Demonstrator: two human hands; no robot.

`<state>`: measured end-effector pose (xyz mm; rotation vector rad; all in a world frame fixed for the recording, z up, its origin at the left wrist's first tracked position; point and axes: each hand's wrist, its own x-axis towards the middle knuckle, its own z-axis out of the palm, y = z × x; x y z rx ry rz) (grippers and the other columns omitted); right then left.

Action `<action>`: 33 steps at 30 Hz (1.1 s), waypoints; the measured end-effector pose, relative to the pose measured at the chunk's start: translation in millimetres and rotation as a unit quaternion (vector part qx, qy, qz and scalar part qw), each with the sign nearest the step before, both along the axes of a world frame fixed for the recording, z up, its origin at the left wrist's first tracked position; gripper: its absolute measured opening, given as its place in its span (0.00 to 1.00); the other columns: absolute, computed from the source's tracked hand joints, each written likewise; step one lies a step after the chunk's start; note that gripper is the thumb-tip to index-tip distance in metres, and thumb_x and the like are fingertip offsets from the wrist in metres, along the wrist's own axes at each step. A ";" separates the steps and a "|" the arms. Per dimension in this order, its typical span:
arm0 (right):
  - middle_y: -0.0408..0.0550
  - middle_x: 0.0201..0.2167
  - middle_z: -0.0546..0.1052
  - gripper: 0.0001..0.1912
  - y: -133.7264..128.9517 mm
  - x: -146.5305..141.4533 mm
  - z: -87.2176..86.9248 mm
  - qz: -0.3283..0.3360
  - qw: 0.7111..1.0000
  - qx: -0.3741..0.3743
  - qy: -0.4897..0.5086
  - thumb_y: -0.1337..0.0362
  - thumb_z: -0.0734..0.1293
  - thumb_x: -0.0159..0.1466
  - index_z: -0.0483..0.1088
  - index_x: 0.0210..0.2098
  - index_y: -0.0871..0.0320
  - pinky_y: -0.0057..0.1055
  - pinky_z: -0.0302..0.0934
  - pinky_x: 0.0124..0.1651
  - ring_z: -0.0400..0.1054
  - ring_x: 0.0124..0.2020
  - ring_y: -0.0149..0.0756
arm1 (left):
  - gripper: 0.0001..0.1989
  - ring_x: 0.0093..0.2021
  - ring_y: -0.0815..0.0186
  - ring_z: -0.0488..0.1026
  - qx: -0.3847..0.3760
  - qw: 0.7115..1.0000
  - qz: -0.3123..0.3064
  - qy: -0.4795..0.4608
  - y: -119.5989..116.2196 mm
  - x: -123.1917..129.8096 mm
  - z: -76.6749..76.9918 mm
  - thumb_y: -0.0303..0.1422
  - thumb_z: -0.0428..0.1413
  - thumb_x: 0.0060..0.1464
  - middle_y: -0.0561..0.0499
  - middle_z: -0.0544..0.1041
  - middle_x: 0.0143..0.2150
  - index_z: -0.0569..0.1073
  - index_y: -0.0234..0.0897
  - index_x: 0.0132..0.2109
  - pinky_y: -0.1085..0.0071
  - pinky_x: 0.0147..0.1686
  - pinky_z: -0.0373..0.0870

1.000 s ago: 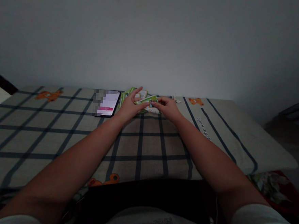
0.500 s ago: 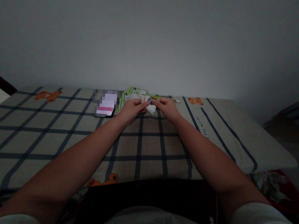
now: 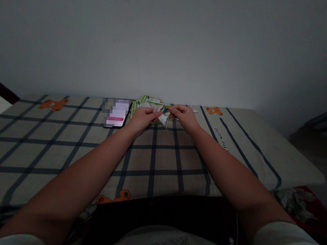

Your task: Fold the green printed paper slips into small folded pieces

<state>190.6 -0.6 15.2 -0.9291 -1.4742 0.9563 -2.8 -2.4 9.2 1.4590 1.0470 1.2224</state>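
Between my hands is a small green and white packet [image 3: 164,119] with a dark blue patch near its upper edge. My left hand [image 3: 143,119] pinches its left side between thumb and fingers. At its upper right corner, my right hand [image 3: 184,117] grips it with thumb and fingertips. More green and white packets [image 3: 150,99] lie in a loose pile behind and beside my left hand, partly hidden by it. A small whitish scrap [image 3: 194,109] rests just past my right hand.
A phone [image 3: 117,113] with a lit, partly blurred screen lies left of the packets. The checked tablecloth [image 3: 94,157] covers the table, which meets a bare wall [image 3: 168,48]. Below the table's right edge is a red container [image 3: 318,211] holding crumpled wrappers.
The packet has turned a little and shows more of its printed face and blue patch. My right hand has shifted slightly right, so the fingertips of my two hands are farther apart.
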 end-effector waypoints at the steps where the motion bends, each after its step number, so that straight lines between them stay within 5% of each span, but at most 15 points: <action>1: 0.43 0.23 0.75 0.21 -0.4 0.0 0.3 -0.002 1.000 0.000 -0.002 0.45 0.74 0.52 0.76 0.30 0.58 0.30 0.64 0.33 0.67 0.25 0.30 | 0.21 0.22 0.70 0.65 -0.005 1.000 -0.003 -0.002 -0.1 0.2 0.3 0.49 0.69 0.39 0.50 0.73 0.23 0.75 0.35 0.24 0.72 0.23 0.59; 16: 0.42 0.22 0.75 0.17 2.6 -0.3 -4.0 0.018 0.998 -0.031 0.043 0.50 0.76 0.52 0.76 0.31 0.58 0.29 0.62 0.31 0.66 0.24 0.29 | 0.20 0.22 0.72 0.65 -0.015 1.000 -0.014 -0.004 -1.5 -0.2 4.9 0.47 0.70 0.38 0.50 0.74 0.23 0.78 0.32 0.26 0.74 0.22 0.55; 23: 0.42 0.21 0.74 0.14 8.2 4.3 -5.1 0.014 0.993 -0.056 0.104 0.53 0.76 0.52 0.75 0.27 0.58 0.28 0.59 0.30 0.64 0.23 0.27 | 0.22 0.25 0.72 0.70 -0.055 0.991 -0.035 -0.119 -2.1 3.0 6.8 0.46 0.72 0.33 0.50 0.76 0.26 0.79 0.33 0.28 0.76 0.27 0.66; 33: 0.40 0.21 0.74 0.17 7.1 1.3 -5.9 0.022 0.992 -0.044 0.113 0.50 0.77 0.49 0.74 0.26 0.57 0.27 0.58 0.30 0.64 0.23 0.27 | 0.17 0.28 0.70 0.73 -0.060 0.984 -0.035 -0.164 0.4 0.0 6.3 0.41 0.72 0.37 0.49 0.78 0.30 0.80 0.34 0.30 0.74 0.30 0.72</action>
